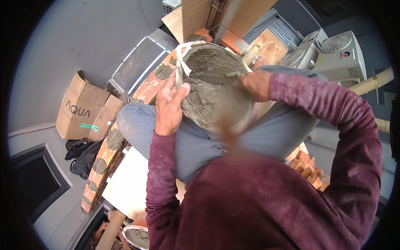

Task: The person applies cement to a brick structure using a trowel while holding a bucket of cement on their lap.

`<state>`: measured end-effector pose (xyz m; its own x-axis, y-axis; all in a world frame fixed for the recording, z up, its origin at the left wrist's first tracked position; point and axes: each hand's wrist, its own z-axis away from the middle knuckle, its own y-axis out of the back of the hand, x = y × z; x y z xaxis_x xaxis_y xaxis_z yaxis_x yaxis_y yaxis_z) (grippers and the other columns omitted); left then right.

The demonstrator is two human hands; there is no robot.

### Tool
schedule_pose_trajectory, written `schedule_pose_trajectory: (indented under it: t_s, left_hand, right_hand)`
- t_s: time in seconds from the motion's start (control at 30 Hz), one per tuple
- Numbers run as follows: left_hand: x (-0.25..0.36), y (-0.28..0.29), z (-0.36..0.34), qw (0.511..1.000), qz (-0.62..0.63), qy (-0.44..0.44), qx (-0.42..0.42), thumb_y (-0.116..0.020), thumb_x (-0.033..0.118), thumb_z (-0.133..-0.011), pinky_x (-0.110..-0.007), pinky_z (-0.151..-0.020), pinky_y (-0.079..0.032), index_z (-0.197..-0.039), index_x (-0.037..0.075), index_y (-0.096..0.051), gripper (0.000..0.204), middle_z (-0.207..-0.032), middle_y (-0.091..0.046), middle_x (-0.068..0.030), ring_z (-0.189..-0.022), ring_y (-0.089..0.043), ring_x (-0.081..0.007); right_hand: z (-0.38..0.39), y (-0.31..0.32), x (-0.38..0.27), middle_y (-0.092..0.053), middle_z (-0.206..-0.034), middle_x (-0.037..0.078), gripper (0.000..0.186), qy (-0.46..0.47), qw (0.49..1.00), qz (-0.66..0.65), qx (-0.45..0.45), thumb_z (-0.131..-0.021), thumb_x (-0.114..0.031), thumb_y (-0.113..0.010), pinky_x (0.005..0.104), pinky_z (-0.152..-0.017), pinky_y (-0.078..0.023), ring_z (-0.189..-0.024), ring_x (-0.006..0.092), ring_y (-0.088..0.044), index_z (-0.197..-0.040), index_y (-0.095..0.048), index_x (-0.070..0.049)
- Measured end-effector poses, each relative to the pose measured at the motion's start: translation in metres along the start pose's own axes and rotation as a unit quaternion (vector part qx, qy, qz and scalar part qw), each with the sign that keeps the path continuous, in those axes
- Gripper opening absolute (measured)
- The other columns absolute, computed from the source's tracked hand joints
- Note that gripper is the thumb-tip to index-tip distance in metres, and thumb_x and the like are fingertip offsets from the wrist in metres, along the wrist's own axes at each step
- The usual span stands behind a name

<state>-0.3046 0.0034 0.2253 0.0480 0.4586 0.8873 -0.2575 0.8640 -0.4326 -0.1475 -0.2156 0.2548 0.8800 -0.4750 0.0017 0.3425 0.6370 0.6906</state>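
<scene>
A bucket [190, 109] with grey wet mortar [210, 66] inside sits tilted at my lap, between my bent legs, with white cloth strips [182, 62] tied at its upper-left rim. My left hand [168, 108] grips the bucket's left side, thumb near the rim. My right hand [256, 85] is closed on a trowel [233, 75] at the inside right of the bucket; its blade is mostly hidden or indistinct in the mortar. A brown blurred smudge covers part of the view below the bucket.
Brickwork with mortar [100, 166] runs along the left, near cardboard boxes [79, 112] and dark cloth [87, 158]. Broken bricks [308, 171] lie at right, boards [271, 46] and air-conditioner units [339, 62] upper right, bamboo poles [371, 85] beside them. A second mortar container [137, 237] stands lower left.
</scene>
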Motion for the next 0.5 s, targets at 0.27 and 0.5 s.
schedule_pose_trajectory:
  t_s: [0.27,0.5]
  left_hand:
    - [-0.014,0.004,-0.002,0.998,-0.015,-0.051,0.026,-0.054,0.012,-0.093,-0.023,-0.082,-0.046,-0.134,-0.012,-0.038,0.051,-0.114,-0.060,-0.0118,-0.095,-0.058,-0.0114]
    - [-0.010,-0.016,0.011,0.988,-0.150,-0.041,0.002,-0.052,0.013,-0.094,-0.025,-0.089,-0.044,-0.136,-0.011,-0.036,0.052,-0.119,-0.056,-0.0132,-0.103,-0.056,-0.0136]
  right_hand:
    - [0.035,0.014,-0.032,-0.064,-0.082,0.025,0.027,0.087,0.991,-0.086,-0.059,-0.074,-0.003,-0.053,0.0447,-0.074,-0.053,-0.083,0.0373,-0.065,-0.099,-0.057,0.006]
    - [0.024,0.034,-0.009,-0.063,-0.077,0.019,0.032,-0.057,0.984,0.134,0.097,-0.088,-0.032,-0.054,0.0388,-0.058,-0.055,-0.077,0.0230,-0.068,-0.092,-0.055,0.000]
